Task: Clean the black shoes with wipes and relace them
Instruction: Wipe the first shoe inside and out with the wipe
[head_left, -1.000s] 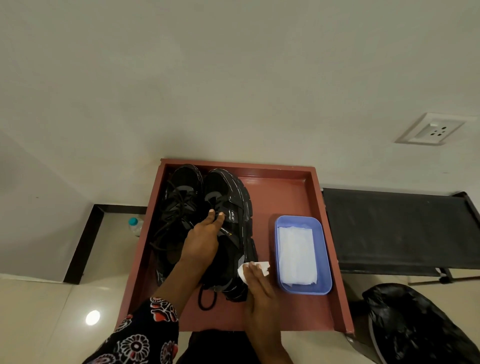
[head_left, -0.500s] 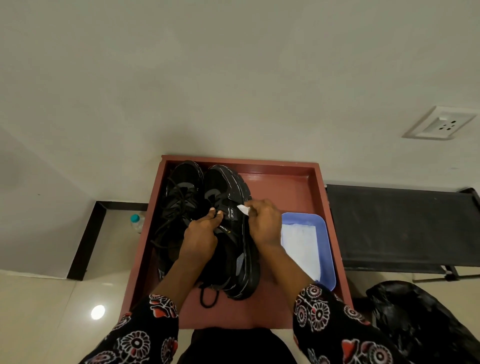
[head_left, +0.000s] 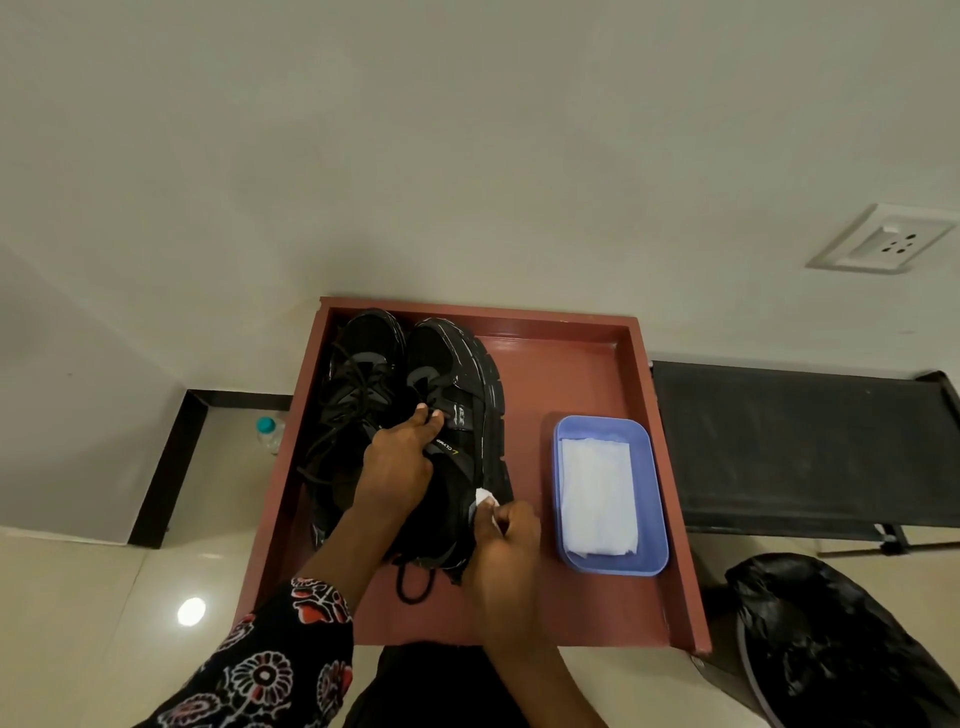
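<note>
Two hands work over one reddish-brown tray (head_left: 582, 358). Resting on the nearer black shoe, the left hand (head_left: 397, 462) curls its fingers over the laces and tongue and holds the shoe steady. Lower down, the right hand (head_left: 506, 540) pinches one small white wipe (head_left: 485, 498) and presses it against that shoe's outer side, near the heel.

Two black shoes stand side by side in the tray's left half, toes toward the wall: the right shoe (head_left: 462, 395) under both hands, and the left shoe (head_left: 358, 384) touching it, with loose laces spilling over its side. One lace loop (head_left: 413, 584) lies on the tray floor just behind the right shoe's heel.

One blue plastic tub (head_left: 655, 499) sits in the tray's right half, apart from the shoes, holding a folded stack of white wipes (head_left: 597, 493); their number cannot be counted.

Beyond the tray are one small bottle with a teal cap (head_left: 269, 432) on the floor at left, one black cot (head_left: 800, 447) at right, one black bag (head_left: 841, 639) at lower right, and one wall socket (head_left: 883, 239).
</note>
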